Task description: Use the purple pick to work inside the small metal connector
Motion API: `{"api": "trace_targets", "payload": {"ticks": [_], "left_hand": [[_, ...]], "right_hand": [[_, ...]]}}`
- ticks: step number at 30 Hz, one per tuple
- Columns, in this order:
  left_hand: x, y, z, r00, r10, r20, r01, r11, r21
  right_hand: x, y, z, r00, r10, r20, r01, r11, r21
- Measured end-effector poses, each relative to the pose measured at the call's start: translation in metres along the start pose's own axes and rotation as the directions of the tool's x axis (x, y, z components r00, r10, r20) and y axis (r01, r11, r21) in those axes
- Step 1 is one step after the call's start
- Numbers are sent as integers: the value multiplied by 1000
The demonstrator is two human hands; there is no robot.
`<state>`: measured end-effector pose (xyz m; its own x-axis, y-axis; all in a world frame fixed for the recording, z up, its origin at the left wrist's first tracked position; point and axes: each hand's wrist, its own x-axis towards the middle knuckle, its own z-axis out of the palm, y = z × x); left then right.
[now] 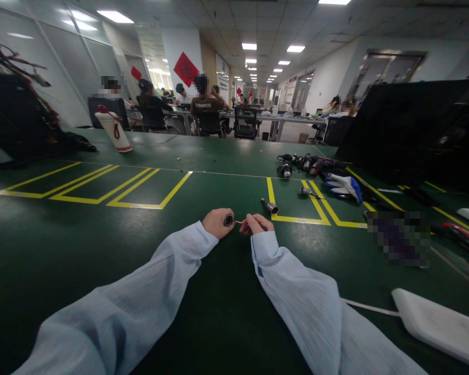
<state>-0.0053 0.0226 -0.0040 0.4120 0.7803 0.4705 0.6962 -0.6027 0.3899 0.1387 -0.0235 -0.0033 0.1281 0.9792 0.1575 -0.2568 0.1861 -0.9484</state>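
My left hand (216,223) is closed around a small round metal part (229,220), its dark open end facing right. A thin metal rod (238,222) runs from beside that part to my right hand (257,224), whose fingers pinch it. Whether the rod's tip touches the round part is too small to tell. Both hands are close together above the green table (226,291). Just beyond my right hand lies a metal cylindrical piece (271,207), and a similar piece with a thin shaft (306,191) rests farther right.
Dark metal parts (286,170) and a blue-and-white glove (342,186) lie at the back right. A white device (437,325) sits at the near right, a red-black tool (463,239) beyond it. A white cup (115,131) stands back left. Several people sit in the background.
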Motion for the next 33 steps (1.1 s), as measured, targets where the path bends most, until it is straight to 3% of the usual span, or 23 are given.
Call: {"api": "trace_targets", "payload": {"ticks": [12, 19, 23, 33], "left_hand": [[0, 0, 0, 999, 32, 3, -31, 995, -97], [-1, -1, 2, 999, 45, 22, -45, 999, 2], [-1, 0, 2, 996, 70, 56, -72, 997, 35], [0, 0, 1, 992, 112, 63, -107, 992, -74]], "right_hand": [[9, 5, -7, 992, 126, 19, -127, 977, 169], [1, -4, -5, 997, 60, -43, -58, 997, 48], [-1, -5, -4, 1000, 21, -6, -22, 996, -91], [13, 0, -12, 977, 210, 44, -214, 970, 116]]}}
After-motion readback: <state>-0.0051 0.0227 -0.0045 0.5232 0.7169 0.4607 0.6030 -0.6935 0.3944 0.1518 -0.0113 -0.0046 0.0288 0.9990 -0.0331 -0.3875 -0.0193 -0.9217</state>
